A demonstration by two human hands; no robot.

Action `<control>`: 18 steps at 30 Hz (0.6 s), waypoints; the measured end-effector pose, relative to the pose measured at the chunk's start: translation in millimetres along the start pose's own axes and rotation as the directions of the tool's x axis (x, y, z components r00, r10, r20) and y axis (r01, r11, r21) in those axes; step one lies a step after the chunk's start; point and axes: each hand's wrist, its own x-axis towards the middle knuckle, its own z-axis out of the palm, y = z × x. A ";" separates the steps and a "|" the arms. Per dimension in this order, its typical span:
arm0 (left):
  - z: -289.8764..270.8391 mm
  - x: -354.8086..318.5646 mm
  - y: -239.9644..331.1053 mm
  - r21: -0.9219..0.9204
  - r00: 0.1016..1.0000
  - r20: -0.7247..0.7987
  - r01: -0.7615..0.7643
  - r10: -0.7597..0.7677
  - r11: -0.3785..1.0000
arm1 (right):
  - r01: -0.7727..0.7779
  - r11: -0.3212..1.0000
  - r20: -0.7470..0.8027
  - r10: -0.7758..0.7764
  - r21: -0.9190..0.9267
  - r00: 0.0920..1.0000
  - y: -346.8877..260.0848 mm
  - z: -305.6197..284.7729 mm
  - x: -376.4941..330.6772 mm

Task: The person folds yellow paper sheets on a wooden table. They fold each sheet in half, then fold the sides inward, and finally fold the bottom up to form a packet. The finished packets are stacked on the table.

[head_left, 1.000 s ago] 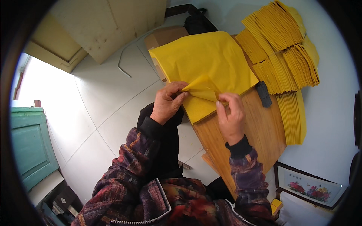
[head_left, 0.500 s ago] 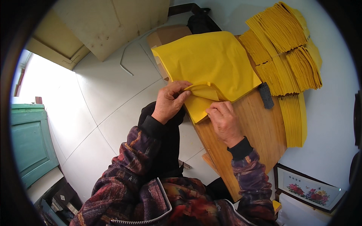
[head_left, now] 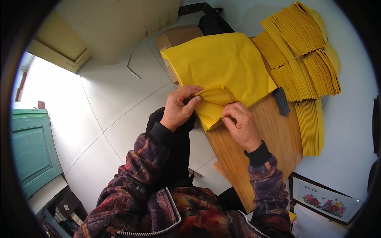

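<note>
A large yellow sheet [head_left: 222, 53], paper or thin cloth, lies over the far end of the wooden table. Its near edge bulges up into a curved fold, with another yellow layer below. My left hand [head_left: 177, 107] pinches the raised edge at the left between thumb and fingers. At the near right side of the fold, my right hand [head_left: 241, 123] is closed, thumb and forefinger pinching the sheet's near edge. Right of the sheet, a dark grey block [head_left: 281, 101] rests on the table.
Stacks of folded yellow sheets [head_left: 295, 35] stand at the right against the white wall. The wooden table [head_left: 274, 139] runs toward me. A cardboard box [head_left: 178, 35] is behind the sheet, a framed flower picture [head_left: 323, 198] at lower right, a green cabinet [head_left: 33, 150] at far left.
My right hand has shifted slightly right along the near edge, still pinching it, and the fold has opened a little. My left hand has stayed put.
</note>
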 end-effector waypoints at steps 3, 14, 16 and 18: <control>-1.5 -0.3 3.6 -0.061 0.998 0.030 0.055 -0.053 0.997 | -0.014 0.997 -0.017 0.015 0.073 1.000 -0.7 -2.4 2.3; 0.1 -1.1 -2.8 -0.002 0.999 0.025 -0.045 0.045 0.999 | -0.227 0.957 -0.184 0.260 0.182 0.948 -8.8 3.5 5.7; 0.1 1.0 -5.6 0.068 0.999 0.021 -0.030 0.029 0.997 | -0.151 0.988 -0.267 0.156 0.041 0.951 -10.4 3.1 1.9; 0.6 0.8 -6.5 0.080 0.997 0.002 -0.076 0.077 0.994 | -0.024 0.984 -0.323 -0.036 -0.179 0.946 -13.6 0.9 -7.4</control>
